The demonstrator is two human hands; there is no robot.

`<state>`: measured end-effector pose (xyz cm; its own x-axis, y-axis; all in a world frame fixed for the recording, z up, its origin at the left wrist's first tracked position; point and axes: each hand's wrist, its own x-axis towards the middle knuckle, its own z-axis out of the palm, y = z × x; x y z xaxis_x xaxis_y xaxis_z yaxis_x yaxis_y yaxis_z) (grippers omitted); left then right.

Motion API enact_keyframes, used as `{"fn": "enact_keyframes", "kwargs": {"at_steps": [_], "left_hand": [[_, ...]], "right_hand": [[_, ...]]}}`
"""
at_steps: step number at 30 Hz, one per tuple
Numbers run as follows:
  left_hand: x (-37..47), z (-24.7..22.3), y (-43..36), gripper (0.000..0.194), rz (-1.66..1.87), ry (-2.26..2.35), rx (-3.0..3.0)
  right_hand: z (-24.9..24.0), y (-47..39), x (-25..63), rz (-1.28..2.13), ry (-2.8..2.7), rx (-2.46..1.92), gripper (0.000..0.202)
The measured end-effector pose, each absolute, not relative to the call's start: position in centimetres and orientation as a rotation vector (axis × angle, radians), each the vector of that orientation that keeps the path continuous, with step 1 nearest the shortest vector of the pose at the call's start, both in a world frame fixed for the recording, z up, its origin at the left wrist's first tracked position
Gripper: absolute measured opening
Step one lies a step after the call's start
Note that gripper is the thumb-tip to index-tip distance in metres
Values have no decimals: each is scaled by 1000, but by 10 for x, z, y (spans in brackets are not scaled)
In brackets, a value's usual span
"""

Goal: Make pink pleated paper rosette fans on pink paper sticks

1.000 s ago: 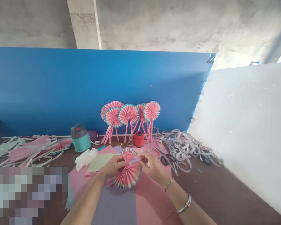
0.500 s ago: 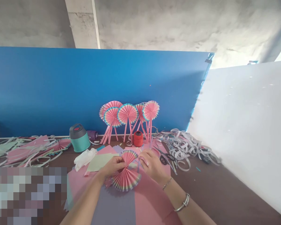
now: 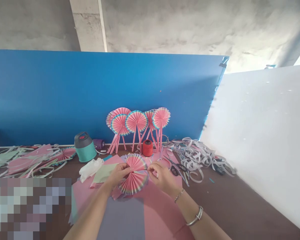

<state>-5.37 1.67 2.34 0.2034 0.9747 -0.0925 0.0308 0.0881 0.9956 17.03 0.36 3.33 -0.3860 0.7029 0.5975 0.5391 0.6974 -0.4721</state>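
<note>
A pleated pink paper fan (image 3: 133,184) with pale striped edges is spread into two half-rounds, one above the other, pinched in at the middle. My left hand (image 3: 120,173) grips it at that middle from the left, thumb and fingers closed. By the fan's right edge, my right hand (image 3: 158,175) is closed in a pinch with curled fingers; whatever lies between the fingertips is too small to make out. Pink and purple paper sheets (image 3: 125,218) lie underneath. A red spool of thread (image 3: 147,148) stands just behind the fan.
Several finished paper fans on sticks (image 3: 136,122) lean against the blue partition (image 3: 65,90). Scissors (image 3: 176,168) and a heap of paper strips (image 3: 200,156) lie at right. Left stand a teal container (image 3: 85,150), a crumpled white tissue (image 3: 90,169) and more strips and sheets (image 3: 30,160).
The fan has opened wider: its upper half has spread and the gap on the right has narrowed. It has shifted slightly up and left. My right fingers have changed their curl beside its edge.
</note>
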Motion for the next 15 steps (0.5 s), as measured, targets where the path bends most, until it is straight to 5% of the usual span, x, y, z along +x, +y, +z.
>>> {"fn": "enact_keyframes", "kwargs": {"at_steps": [15], "left_hand": [[-49, 25, 14, 35, 1064, 1071, 1152]], "right_hand": [[27, 7, 169, 405, -1982, -1019, 14]]}}
